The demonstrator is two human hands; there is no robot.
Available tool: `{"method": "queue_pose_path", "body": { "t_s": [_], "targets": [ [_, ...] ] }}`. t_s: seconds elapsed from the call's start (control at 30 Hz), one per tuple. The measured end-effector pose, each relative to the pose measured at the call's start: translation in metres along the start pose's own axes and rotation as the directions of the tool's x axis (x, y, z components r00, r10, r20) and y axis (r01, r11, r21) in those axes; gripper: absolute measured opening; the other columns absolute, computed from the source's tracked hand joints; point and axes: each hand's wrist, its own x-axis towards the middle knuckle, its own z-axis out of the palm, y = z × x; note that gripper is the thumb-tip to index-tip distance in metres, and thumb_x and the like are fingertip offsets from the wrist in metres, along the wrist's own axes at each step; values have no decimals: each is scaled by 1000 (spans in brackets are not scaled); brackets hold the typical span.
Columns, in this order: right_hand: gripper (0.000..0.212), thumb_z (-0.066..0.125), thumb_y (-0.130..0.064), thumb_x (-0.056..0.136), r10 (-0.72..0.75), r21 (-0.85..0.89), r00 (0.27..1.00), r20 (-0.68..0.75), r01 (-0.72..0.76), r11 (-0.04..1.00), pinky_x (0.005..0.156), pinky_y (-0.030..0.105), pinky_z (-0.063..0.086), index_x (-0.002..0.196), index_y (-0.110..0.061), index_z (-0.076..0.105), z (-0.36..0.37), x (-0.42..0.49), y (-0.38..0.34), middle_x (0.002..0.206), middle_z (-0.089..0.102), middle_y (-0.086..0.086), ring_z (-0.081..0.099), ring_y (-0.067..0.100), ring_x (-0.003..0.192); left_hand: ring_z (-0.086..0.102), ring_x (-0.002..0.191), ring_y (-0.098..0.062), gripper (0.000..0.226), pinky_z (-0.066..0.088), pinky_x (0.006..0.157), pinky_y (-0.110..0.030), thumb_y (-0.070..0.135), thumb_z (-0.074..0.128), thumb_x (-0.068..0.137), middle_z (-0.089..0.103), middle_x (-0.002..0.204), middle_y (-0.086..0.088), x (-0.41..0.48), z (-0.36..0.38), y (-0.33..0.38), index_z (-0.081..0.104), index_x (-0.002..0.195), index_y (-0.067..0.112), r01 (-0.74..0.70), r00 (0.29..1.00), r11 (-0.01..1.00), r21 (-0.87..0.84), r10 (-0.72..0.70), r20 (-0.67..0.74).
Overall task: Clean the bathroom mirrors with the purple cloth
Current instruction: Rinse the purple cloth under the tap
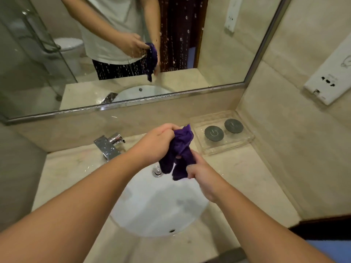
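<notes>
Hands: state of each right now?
Left hand: closed, gripping the top of the purple cloth.
Right hand: closed, gripping the cloth's lower end over the sink.

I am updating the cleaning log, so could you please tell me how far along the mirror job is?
Done: the mirror looks wetted, with drops streaking its middle. In hand: the left hand and right hand both grip the bunched cloth over the sink, seemingly wringing it. Left: all the wiping; the glass is spotted and the cloth is off it.
</notes>
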Motion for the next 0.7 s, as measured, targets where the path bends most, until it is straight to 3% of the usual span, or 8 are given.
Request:
{"method": "queue_pose_path", "body": {
  "t_s": [0.07, 0.17, 0.23, 0.33, 0.43, 0.5, 0.57, 0.7],
  "targets": [
    [60, 65, -15, 58, 11, -138, 1000, -2, -11, 990, 83, 35, 47, 116, -29, 61, 12, -1, 0, 101, 70, -7, 62, 16, 93, 65, 66, -21, 34, 51, 59, -27, 10, 32, 95, 73, 79, -9, -7, -8, 4, 64, 98, 22, -13, 997, 999, -40, 16, 73],
    [33, 78, -24, 67, -18, -190, 1000, 3, 18, 982, 64, 20, 47, 98, -25, 66, 19, 0, -7, 85, 76, -7, 62, 10, 69, 56, 46, -9, 23, 44, 45, -18, 21, 42, 98, 66, 62, 10, -12, -22, -6, 64, 93, 30, -48, 996, 997, 60, 43, 84],
    [20, 74, -17, 72, -63, -190, 998, -19, 58, 980, 56, 26, 43, 89, -19, 64, 16, 0, -14, 68, 70, 4, 56, 17, 56, 52, 45, -7, 5, 43, 44, -20, 41, 62, 93, 65, 66, 13, -14, -35, -21, 63, 94, 37, -34, 997, 995, 93, 27, 76],
    [19, 72, -9, 71, -71, -224, 987, -148, 37, 974, 52, 30, 41, 83, -17, 59, 5, 0, -26, 63, 62, 3, 54, 21, 51, 59, 47, -10, 17, 45, 43, -21, 47, 76, 83, 67, 72, 9, -16, -55, -46, 63, 89, 38, 58, 995, 992, 115, -67, 78],
    [26, 72, -9, 69, -44, -366, 994, -95, 7, 931, 44, 27, 32, 77, -25, 54, 2, -1, -37, 58, 50, -7, 43, 16, 49, 72, 64, -20, 17, 53, 47, -26, 40, 60, 97, 70, 70, 4, -20, -62, -73, 65, 87, 28, 203, 975, 972, 117, -211, 63],
    [28, 74, -14, 66, -46, -439, 999, 3, 42, 898, 43, 23, 31, 80, -28, 54, 9, -3, -46, 59, 49, -11, 40, 12, 47, 71, 86, -23, 29, 54, 57, -28, 40, 50, 102, 72, 89, -9, -22, -59, -90, 68, 93, 20, 285, 953, 932, 223, -300, 40],
    [30, 79, -28, 64, -78, -462, 993, 88, 110, 880, 43, 17, 35, 83, -28, 55, 20, -6, -54, 63, 54, -13, 45, 6, 48, 66, 101, -22, 34, 49, 72, -27, 41, 47, 102, 70, 106, -8, -24, -51, -100, 70, 102, 16, 295, 950, 910, 292, -311, 8],
    [24, 73, -50, 75, -109, -506, 983, 146, 169, 846, 60, 17, 46, 83, -31, 61, 42, -7, -65, 74, 70, -14, 63, 5, 65, 63, 110, -9, 32, 48, 93, -35, 47, 51, 98, 66, 124, 11, -31, -31, -98, 61, 126, 34, 388, 920, 898, -210, -364, 143]
  ]
}}
